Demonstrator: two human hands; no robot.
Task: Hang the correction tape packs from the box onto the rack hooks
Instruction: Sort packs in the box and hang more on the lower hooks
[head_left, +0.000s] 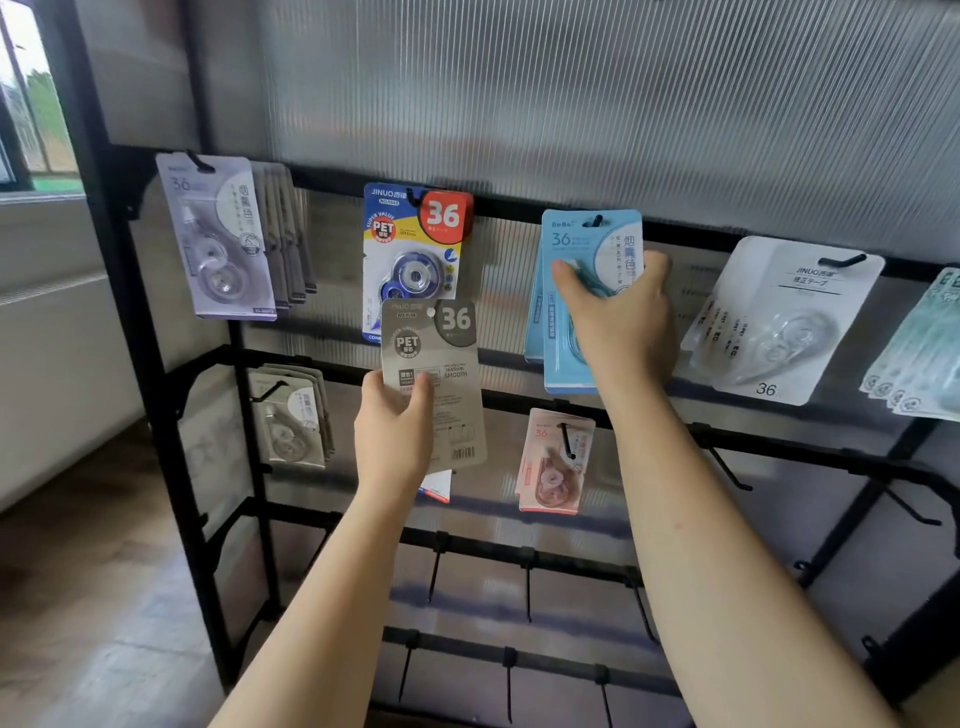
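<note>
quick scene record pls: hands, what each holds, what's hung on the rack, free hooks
left hand: grips a grey pack, back side to camera, below the blue-red pack
right hand: grips the light blue pack at its hook
top row: lilac packs, blue-red pack, light blue packs, white pack, green packs
second row: beige packs, pink pack
free hooks: lower rows bare
box: not in view
</note>
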